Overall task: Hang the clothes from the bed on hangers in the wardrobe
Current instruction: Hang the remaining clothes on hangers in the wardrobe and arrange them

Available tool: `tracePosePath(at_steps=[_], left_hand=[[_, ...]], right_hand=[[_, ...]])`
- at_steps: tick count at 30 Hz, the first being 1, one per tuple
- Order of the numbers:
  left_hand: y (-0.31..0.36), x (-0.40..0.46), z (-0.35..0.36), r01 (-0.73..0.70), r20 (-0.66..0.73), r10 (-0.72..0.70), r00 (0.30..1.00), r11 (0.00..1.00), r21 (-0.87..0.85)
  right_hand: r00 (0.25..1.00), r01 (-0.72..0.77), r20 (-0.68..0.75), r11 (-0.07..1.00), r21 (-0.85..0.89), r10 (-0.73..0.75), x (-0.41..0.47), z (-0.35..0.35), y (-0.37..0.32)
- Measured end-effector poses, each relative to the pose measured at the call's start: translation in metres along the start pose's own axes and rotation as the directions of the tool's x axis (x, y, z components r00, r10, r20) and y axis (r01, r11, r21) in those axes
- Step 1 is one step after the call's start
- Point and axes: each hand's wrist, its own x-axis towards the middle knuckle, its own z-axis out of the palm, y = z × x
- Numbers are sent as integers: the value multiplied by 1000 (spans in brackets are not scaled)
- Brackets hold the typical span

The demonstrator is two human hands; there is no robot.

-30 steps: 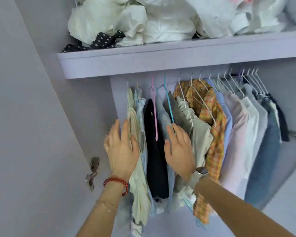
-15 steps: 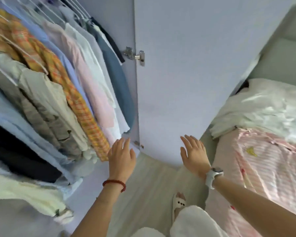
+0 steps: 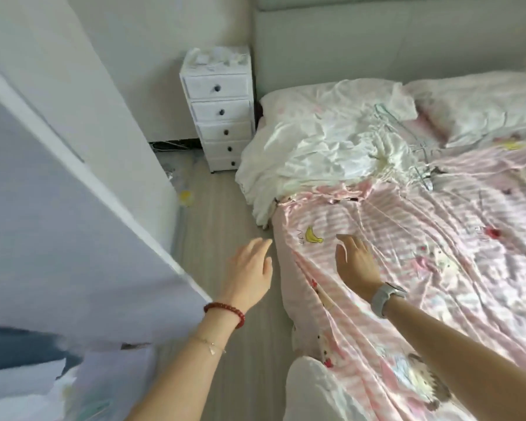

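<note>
Both hands empty with fingers spread, the left hand over the floor, the right hand above the bed's near edge, should reach farther for the white garments and wire hangers near its head end.

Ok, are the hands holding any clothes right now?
No, the left hand and right hand are both open and empty above the bed.
</note>
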Motion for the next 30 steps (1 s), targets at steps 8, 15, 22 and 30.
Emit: tracePosePath(at_steps=[8, 15, 22, 30], left_hand=[[61, 229, 93, 32, 329, -21, 944, 999, -29], [92, 361, 205, -49, 454, -1, 891, 994, 100], [86, 408, 299, -110, 576, -60, 815, 961, 255], [71, 413, 328, -184, 672, -46, 739, 946, 267]], right_hand=[[930, -352, -28, 910, 217, 367, 182, -47, 125], [842, -504, -56, 819, 276, 537, 315, -48, 250], [688, -677, 65, 606, 418, 723, 403, -35, 330], [570, -630, -37, 465, 621, 821, 447, -36, 358]])
